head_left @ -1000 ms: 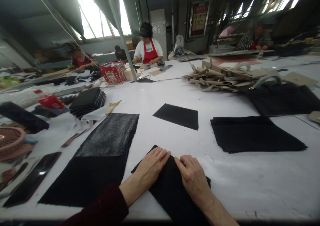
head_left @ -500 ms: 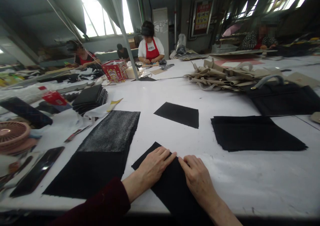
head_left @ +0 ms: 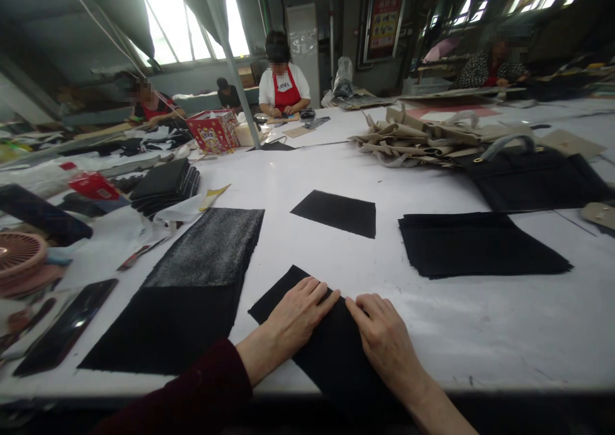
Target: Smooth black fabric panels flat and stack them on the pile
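A black fabric piece point(head_left: 331, 364) lies aslant at the table's front edge, its near end running over the edge. My left hand point(head_left: 298, 312) rests flat on its upper part, fingers stretched out and thumb side toward the right edge. At that same edge my right hand point(head_left: 387, 336) has its fingers curled, the index fingertip on the fabric; the thumb side is partly hidden. The two hands' fingertips almost meet. To the left is a stack of black fabric panels point(head_left: 168, 326) with a grey, speckled section at its far end. A single black panel point(head_left: 339, 214) lies beyond my hands.
Another black fabric stack point(head_left: 480, 246) sits at right, with a black handbag point(head_left: 533, 179) and piled beige bag pieces point(head_left: 423, 143) behind. On the left are a phone point(head_left: 67, 326), a pink fan point(head_left: 22, 262) and a red box point(head_left: 211, 132). A person in a red apron point(head_left: 288, 92) works across the table.
The view has shifted slightly, so things sit a little higher and farther left. Both hands stay on the fabric piece, the right one hardly changed at its edge.
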`<state>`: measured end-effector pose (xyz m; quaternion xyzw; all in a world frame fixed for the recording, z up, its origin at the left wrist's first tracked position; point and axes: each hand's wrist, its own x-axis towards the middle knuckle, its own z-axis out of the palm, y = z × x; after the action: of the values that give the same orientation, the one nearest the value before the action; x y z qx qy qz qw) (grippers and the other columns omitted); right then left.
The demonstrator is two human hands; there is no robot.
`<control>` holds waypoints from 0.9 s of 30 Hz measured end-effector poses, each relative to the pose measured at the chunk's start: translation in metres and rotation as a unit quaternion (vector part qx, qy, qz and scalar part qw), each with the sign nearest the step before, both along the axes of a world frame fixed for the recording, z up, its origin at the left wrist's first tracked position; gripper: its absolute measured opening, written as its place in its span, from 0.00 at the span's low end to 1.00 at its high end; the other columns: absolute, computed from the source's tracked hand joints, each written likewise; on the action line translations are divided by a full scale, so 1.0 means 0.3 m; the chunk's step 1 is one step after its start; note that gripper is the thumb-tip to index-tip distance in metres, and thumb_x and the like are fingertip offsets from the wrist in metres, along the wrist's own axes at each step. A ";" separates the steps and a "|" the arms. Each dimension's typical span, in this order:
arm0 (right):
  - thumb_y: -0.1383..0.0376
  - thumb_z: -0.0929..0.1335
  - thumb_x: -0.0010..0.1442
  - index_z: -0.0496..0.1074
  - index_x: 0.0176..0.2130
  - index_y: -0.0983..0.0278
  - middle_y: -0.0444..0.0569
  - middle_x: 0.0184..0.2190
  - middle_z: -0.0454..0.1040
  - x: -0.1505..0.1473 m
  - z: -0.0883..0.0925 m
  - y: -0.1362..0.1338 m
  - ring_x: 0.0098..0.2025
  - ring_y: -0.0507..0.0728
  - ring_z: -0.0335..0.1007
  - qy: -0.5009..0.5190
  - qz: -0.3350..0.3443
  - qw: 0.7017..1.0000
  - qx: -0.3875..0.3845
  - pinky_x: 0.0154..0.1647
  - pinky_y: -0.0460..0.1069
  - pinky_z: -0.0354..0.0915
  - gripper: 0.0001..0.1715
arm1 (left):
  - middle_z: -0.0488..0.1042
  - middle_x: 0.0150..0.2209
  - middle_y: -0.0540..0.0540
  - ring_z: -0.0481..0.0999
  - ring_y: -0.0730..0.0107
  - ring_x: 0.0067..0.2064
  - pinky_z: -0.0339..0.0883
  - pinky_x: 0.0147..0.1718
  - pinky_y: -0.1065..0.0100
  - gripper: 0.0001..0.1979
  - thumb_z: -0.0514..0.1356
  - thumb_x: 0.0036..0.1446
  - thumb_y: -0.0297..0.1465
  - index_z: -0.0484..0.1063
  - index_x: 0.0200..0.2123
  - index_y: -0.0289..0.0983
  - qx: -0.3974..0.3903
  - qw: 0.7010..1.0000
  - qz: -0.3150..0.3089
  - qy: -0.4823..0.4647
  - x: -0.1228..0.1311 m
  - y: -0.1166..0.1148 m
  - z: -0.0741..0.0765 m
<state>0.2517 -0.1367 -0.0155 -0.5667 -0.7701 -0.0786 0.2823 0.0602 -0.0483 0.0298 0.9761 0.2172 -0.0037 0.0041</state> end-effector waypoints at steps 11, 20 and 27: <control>0.75 0.59 0.66 0.72 0.49 0.68 0.53 0.35 0.69 0.044 -0.004 -0.051 0.39 0.58 0.64 -0.013 -0.009 1.000 -0.019 0.40 0.52 0.60 0.18 | 0.68 0.50 0.42 0.68 0.59 0.53 0.61 0.57 0.57 0.27 0.52 0.62 0.22 0.56 0.64 0.38 0.017 1.000 -0.017 0.011 0.042 -0.029 0.008; 0.75 0.59 0.65 0.72 0.50 0.69 0.53 0.36 0.69 0.083 -0.005 -0.089 0.39 0.58 0.62 -0.023 -0.012 1.000 -0.014 0.40 0.53 0.59 0.19 | 0.68 0.51 0.43 0.67 0.61 0.53 0.61 0.56 0.59 0.28 0.53 0.62 0.22 0.54 0.65 0.39 0.005 1.000 -0.027 0.012 0.053 -0.049 -0.011; 0.75 0.60 0.65 0.72 0.50 0.68 0.52 0.36 0.68 0.099 0.000 -0.117 0.39 0.58 0.61 -0.019 -0.017 0.999 -0.033 0.39 0.52 0.58 0.18 | 0.67 0.52 0.41 0.67 0.61 0.54 0.62 0.56 0.61 0.27 0.51 0.63 0.20 0.55 0.64 0.36 0.005 0.999 -0.035 0.015 0.072 -0.067 0.002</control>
<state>0.2815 -0.1718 -0.0154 -0.5871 -0.7677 -0.0689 0.2475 0.0817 -0.0683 0.0304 0.9830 0.1825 -0.0177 -0.0044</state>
